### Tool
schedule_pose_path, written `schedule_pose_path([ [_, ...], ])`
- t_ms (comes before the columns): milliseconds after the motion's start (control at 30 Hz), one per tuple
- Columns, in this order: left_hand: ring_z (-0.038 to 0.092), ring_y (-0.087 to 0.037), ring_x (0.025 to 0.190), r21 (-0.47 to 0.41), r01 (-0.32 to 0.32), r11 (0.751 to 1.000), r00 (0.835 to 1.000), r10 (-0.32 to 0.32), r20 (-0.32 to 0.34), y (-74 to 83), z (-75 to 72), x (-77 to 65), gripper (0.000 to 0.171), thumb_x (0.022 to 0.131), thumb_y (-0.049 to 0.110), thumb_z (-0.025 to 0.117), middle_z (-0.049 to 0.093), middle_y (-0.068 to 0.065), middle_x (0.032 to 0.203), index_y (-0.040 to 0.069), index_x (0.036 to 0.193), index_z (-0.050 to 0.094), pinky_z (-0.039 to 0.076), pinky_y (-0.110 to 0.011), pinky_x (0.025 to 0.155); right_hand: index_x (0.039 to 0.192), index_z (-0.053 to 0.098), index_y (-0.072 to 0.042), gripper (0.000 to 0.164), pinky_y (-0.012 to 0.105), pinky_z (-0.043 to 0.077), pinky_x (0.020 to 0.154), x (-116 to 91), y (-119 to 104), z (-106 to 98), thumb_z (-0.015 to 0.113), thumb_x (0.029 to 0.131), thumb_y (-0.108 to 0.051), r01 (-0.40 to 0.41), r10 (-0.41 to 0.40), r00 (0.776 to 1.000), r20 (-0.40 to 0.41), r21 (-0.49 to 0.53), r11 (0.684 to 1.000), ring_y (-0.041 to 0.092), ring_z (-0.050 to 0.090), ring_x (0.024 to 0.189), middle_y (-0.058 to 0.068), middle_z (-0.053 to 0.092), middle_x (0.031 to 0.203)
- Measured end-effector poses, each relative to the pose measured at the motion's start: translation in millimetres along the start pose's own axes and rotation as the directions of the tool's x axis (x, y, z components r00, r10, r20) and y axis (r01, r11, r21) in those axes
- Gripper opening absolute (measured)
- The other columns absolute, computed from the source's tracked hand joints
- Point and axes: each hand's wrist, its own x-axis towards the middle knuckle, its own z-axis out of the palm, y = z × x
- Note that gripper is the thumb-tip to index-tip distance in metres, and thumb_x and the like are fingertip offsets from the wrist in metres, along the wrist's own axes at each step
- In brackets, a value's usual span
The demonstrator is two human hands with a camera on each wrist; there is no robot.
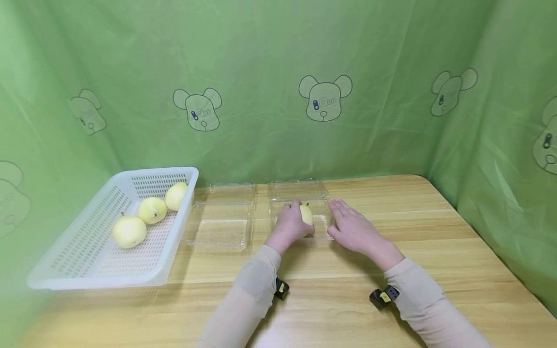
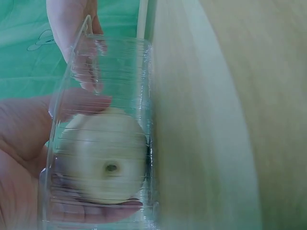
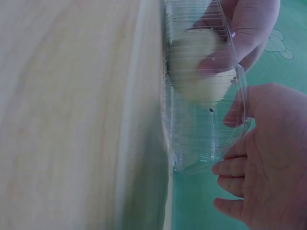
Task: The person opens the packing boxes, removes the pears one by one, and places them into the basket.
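Observation:
My left hand (image 1: 289, 223) grips a pale yellow pear (image 1: 307, 215) inside a clear plastic clamshell box (image 1: 322, 223). In the left wrist view the pear (image 2: 103, 153) shows through the box's ribbed wall, thumb on one side and fingers on the other. The box lies on the table with its lid (image 1: 298, 189) folded back. At the box's right side, my right hand (image 1: 354, 229) has its fingers straight. The right wrist view shows that hand (image 3: 273, 153) with its thumb at the box rim, holding no fruit.
A second clear box (image 1: 223, 227), also with lid folded back, lies left of the first. Farther left, a white plastic basket (image 1: 97, 282) holds three pears (image 1: 129, 232). Green curtains (image 1: 270, 145) surround the wooden table (image 1: 435, 241) at the back and sides.

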Motion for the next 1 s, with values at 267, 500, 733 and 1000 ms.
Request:
schedule_pose_path([
  [267,0.055,-0.035,0.109,0.061,-0.010,0.998,1.000,0.011,-0.002,1.9,0.6,-1.2,0.084,0.069,0.019,0.085,0.052,-0.019,0.132,0.008,0.141,0.043,0.056,-0.045,0.085,0.148,0.025,0.011,0.067,0.053,0.024,0.120,-1,-2,-1,0.045,0.097,-0.027,0.004,-0.004,1.000,-0.008,0.002,1.000,0.046,0.023,0.145,0.028,0.025,0.156],
  [500,0.056,-0.034,0.110,0.062,-0.031,0.998,0.999,0.032,-0.021,2.4,-1.1,-1.7,0.086,0.068,0.018,0.086,0.053,-0.019,0.133,0.008,0.142,0.043,0.055,-0.044,0.088,0.148,0.024,0.011,0.067,0.053,0.023,0.121,-1,-2,-2,0.044,0.097,-0.027,0.000,0.001,1.000,-0.004,0.005,1.000,0.045,0.021,0.146,0.028,0.024,0.157],
  [733,0.057,-0.033,0.107,0.036,-0.048,0.998,0.998,0.050,-0.033,3.5,-6.1,-1.5,0.086,0.069,0.017,0.085,0.054,-0.018,0.132,0.008,0.143,0.042,0.056,-0.042,0.084,0.148,0.024,0.011,0.067,0.054,0.024,0.120,-1,-3,-3,0.044,0.097,-0.027,0.004,-0.004,1.000,-0.007,0.006,1.000,0.046,0.023,0.145,0.028,0.024,0.156],
  [1000,0.059,-0.033,0.105,0.021,-0.072,0.997,0.995,0.074,-0.068,4.3,-16.6,-2.0,0.082,0.068,0.015,0.083,0.056,-0.020,0.128,0.006,0.140,0.044,0.057,-0.043,0.083,0.148,0.023,0.011,0.068,0.053,0.022,0.121,0,0,0,0.044,0.097,-0.028,0.003,-0.003,1.000,-0.001,0.004,1.000,0.046,0.022,0.146,0.028,0.023,0.157],
])
